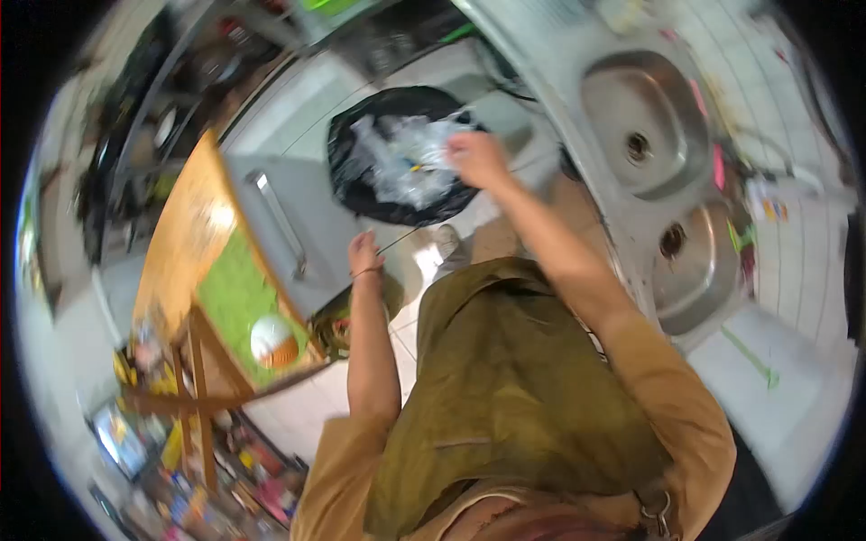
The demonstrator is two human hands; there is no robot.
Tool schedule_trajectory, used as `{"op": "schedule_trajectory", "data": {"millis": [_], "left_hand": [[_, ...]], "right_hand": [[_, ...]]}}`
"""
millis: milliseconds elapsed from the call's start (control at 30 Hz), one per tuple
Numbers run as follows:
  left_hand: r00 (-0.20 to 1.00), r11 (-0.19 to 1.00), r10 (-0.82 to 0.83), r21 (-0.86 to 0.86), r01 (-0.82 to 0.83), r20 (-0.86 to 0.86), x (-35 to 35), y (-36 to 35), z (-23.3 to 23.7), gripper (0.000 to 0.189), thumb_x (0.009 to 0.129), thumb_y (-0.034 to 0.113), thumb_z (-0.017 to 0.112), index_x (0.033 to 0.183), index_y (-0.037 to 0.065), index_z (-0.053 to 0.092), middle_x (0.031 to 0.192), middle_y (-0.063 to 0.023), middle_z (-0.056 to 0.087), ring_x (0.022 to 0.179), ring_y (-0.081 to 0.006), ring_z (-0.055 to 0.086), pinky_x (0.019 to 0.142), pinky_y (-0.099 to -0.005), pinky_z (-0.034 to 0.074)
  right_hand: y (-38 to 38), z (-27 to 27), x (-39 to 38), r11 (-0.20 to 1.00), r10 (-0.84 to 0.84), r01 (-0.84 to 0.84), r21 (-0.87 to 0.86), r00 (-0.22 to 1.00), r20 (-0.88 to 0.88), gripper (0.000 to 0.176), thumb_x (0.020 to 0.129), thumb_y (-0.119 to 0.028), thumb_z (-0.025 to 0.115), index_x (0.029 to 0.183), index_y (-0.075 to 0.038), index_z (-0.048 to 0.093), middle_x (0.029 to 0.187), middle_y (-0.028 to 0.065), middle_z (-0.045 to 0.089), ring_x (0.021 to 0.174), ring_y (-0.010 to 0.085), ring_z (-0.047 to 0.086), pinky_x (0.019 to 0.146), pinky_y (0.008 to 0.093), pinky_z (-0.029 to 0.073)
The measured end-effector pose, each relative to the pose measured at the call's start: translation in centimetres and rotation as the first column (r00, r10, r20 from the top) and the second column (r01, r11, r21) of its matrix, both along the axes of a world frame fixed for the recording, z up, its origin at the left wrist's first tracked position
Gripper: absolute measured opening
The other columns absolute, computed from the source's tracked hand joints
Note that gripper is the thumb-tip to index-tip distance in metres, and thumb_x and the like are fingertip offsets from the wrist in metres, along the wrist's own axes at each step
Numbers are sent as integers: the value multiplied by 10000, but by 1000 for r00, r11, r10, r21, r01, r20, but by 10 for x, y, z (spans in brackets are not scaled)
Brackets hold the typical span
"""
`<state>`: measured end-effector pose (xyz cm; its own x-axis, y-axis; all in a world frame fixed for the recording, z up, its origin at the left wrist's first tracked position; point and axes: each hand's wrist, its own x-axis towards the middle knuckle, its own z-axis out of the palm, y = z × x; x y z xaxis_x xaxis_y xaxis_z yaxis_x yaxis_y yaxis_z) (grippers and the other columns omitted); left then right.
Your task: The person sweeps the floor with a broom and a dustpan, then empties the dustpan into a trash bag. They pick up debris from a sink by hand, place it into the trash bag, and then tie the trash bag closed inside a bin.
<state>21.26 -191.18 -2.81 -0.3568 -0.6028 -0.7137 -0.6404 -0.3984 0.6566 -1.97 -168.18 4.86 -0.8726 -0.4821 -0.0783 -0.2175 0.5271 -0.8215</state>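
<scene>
The black bag [390, 206] stands open on the floor in front of the person, and all places here are given from it. Inside its mouth lies crumpled clear plastic [401, 167], which fills most of the opening. The right hand [476, 159] is at the rim of the bag on the side toward the sink, and it rests on the clear plastic with the fingers bent down. The picture is blurred there, so I cannot tell if the fingers really clamp the plastic or only touch it. The left hand [365, 254] is just beside the near edge of the bag, closed like a fist. A thin dark strip of the bag's edge runs stretched from this fist to the bag, so this hand holds the bag. The two hands are apart, one on each side of the opening. Beyond the bag on the right-hand side is a steel sink [622, 86] with two basins, set in a pale surface. On the left-hand side of the bag stands a grey cabinet [311, 194] with a long handle. Further out from the bag than the cabinet is a wooden table [180, 234] with a green mat [233, 293], and a white and orange ball [272, 341] lies on the mat.
</scene>
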Motion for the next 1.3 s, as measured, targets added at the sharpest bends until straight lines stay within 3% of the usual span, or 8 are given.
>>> {"op": "schedule_trajectory", "data": {"millis": [100, 267, 433, 600, 833, 1233, 1267, 1300], "left_hand": [[997, 993, 8, 116, -18, 81, -25, -9, 7, 522, 825, 402, 676, 1223, 93, 538, 1144, -43, 556, 967, -220, 559, 733, -395, 459], [988, 977, -103, 200, 79, 113, -41, -25, 13, 784, 808, 490, 696, 1412, 100, 385, 1466, -117, 369, 1200, -249, 495, 858, -405, 453], [970, 986, -103, 152, 71, 219, -46, -33, -8, 853, 770, 545, 717, 1411, 95, 380, 1469, -110, 369, 1190, -246, 510, 792, -389, 485], [967, 996, -64, 69, 48, 247, -55, -23, -7, 875, 760, 570, 715, 1403, 88, 370, 1447, -101, 391, 1201, -255, 510, 755, -391, 491], [960, 999, 21, 21, -29, 278, -65, 1, 5, 863, 756, 524, 739, 1401, 89, 366, 1450, -100, 392, 1227, -264, 489, 805, -419, 465], [977, 993, 104, 32, -112, 186, -65, -10, -26, 793, 737, 476, 772, 1344, 59, 479, 1353, -82, 487, 1200, -257, 452, 895, -438, 403], [991, 993, 88, 75, -96, 103, -63, -5, -19, 829, 729, 484, 769, 1356, 42, 456, 1313, -74, 513, 1199, -241, 450, 910, -441, 383], [983, 998, 60, -15, -58, 172, -68, 0, -14, 783, 724, 496, 765, 1273, -7, 522, 1163, -107, 596, 1037, -226, 539, 845, -401, 423]], "right_hand": [[-56, -38, 0, 871, 112, -109, 478, 993, 23, 177, 800, -241, 661, 869, -84, 705, 841, 200, 670, 844, 386, 647, 784, 459, 515], [1, 29, -11, 952, -305, 306, -13, 943, -129, 162, 833, -227, 644, 864, -81, 705, 822, 160, 675, 783, 357, 643, 730, 432, 512], [232, 16, -57, 614, -653, 769, 176, 621, -434, 188, 853, -208, 585, 909, -75, 706, 890, 150, 683, 863, 318, 642, 785, 408, 497], [365, -70, -105, 636, -579, 554, 538, 803, -143, 304, 844, -288, 564, 1022, -87, 706, 1046, 158, 675, 966, 339, 636, 853, 416, 486], [372, -144, -150, 535, -806, 580, 614, 569, 165, 372, 825, -333, 571, 1046, -64, 701, 1127, 187, 644, 1093, 366, 593, 954, 403, 458], [378, -9, -129, 650, -565, 431, 627, 825, 19, 448, 739, -465, 714, 848, -31, 719, 839, 191, 689, 840, 360, 659, 779, 417, 503], [378, -26, -117, 629, -615, 666, 401, 742, -266, 480, 739, -468, 723, 784, 8, 695, 759, 199, 670, 759, 340, 659, 696, 421, 481], [339, 44, -118, 624, -589, 471, 623, 808, -20, 606, 697, -549, 753, 950, -2, 688, 919, 146, 706, 868, 270, 672, 780, 380, 502]]}}
